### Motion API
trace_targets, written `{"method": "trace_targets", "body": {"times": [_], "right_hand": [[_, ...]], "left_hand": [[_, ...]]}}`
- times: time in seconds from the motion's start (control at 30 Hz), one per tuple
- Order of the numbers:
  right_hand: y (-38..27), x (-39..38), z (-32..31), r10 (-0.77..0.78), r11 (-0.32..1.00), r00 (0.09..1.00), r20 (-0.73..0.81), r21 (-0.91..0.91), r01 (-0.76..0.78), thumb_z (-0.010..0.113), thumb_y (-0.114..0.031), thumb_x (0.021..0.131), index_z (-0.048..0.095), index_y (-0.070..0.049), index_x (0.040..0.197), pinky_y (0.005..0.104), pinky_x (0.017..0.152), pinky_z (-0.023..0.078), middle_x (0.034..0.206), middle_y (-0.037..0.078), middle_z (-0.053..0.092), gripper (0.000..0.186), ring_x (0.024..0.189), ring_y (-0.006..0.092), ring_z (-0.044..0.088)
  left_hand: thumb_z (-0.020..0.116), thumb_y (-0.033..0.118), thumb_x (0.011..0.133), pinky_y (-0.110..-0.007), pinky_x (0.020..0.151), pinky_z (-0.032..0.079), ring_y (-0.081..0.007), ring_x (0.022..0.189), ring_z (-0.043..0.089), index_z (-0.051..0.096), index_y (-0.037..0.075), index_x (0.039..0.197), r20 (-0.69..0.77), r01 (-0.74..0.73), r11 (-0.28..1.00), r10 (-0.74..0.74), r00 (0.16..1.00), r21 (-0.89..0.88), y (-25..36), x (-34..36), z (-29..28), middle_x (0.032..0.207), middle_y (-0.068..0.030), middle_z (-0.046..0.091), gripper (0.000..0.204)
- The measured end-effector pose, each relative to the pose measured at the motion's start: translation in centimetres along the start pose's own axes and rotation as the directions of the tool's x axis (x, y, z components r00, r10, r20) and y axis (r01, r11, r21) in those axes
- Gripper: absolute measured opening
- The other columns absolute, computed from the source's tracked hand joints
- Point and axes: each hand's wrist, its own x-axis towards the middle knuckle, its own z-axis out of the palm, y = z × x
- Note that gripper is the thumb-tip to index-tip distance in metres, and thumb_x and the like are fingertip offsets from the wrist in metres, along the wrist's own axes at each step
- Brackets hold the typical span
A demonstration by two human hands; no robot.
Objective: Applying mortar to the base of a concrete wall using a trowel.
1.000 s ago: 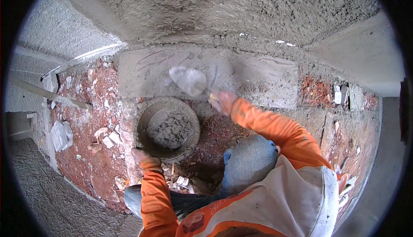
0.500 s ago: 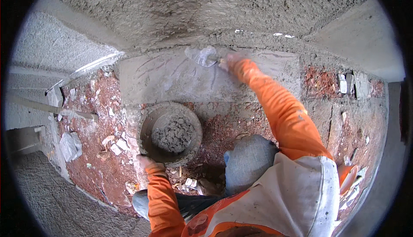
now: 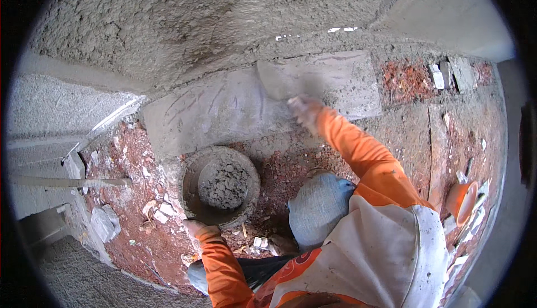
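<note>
My right hand is closed round the handle of a trowel, its grey blade smeared by motion over a long, pale grey slab. The slab lies along the foot of the rough wall, with purplish streaks and thin smears of mortar on it. My left hand grips the near rim of a round, mortar-crusted basin. Inside the basin sits a lumpy heap of wet grey mortar. My fingertips at the rim are partly hidden.
Rough grey plaster covers the wall ahead. Reddish rubble ground with white chips surrounds the basin. At the left are a wooden strip and a broken stone piece. An orange container lies at the right. My bent knee is beside the basin.
My right hand has drawn back toward me, and the trowel blade has swung round over the slab. My left hand stays on the basin rim. The whole view has tilted slightly.
</note>
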Motion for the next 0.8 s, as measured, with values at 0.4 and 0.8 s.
{"method": "trace_targets", "body": {"times": [0.4,0.8], "right_hand": [[7.7,-16.1,-3.2,-0.306,0.823,0.943,-0.134,-0.535,0.191,0.048,-0.043,0.084,0.052,-0.01,0.117,0.0408,0.087,0.042,0.104,0.019,0.057,0.047,0.1,0.0318,0.054],[11.8,-4.7,-13.5,-0.299,0.825,0.92,-0.252,-0.553,0.117,0.049,-0.041,0.083,0.056,-0.007,0.112,0.0406,0.09,0.039,0.108,0.017,0.058,0.045,0.101,0.0302,0.053]], "left_hand": [[0.049,0.042,0.084,-0.036,0.075,0.046,-0.0253,0.081,0.055,0.048,-0.004,0.113,0.175,-0.303,0.903,0.259,0.95,0.304,7.1,-9.5,1.8,0.104,-0.0171,0.055,0.054],[0.05,0.047,0.082,-0.036,0.076,0.045,-0.0253,0.081,0.055,0.052,-0.005,0.108,0.237,-0.075,0.996,0.064,0.969,0.039,5.0,-7.7,1.5,0.1,-0.0165,0.057,0.058]]}}
